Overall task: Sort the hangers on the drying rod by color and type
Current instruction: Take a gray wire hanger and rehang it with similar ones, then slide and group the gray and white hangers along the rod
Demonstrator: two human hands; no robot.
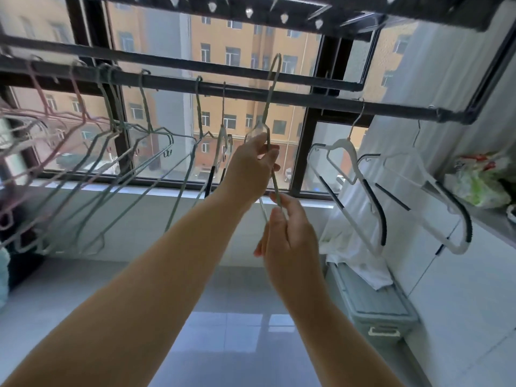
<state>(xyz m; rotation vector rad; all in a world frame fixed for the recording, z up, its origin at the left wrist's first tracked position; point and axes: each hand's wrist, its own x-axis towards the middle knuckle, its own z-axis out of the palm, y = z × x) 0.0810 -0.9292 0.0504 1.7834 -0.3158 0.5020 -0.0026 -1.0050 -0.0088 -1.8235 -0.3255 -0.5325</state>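
A black drying rod runs across the window. Both hands hold a thin green wire hanger off the rod, its hook raised above the bar. My left hand pinches it just under the neck, and my right hand grips its lower wire. Left of it, several green wire hangers hang on the rod, with pink ones at the far left. A hanger with black grips hangs just left of my hands. Two white hangers with black grips hang at the right.
A second black rod runs behind and above the first, and a rack of white clips is overhead. A pale green lidded bin with white cloth stands at the right wall. A shelf with plastic bags juts out at far right.
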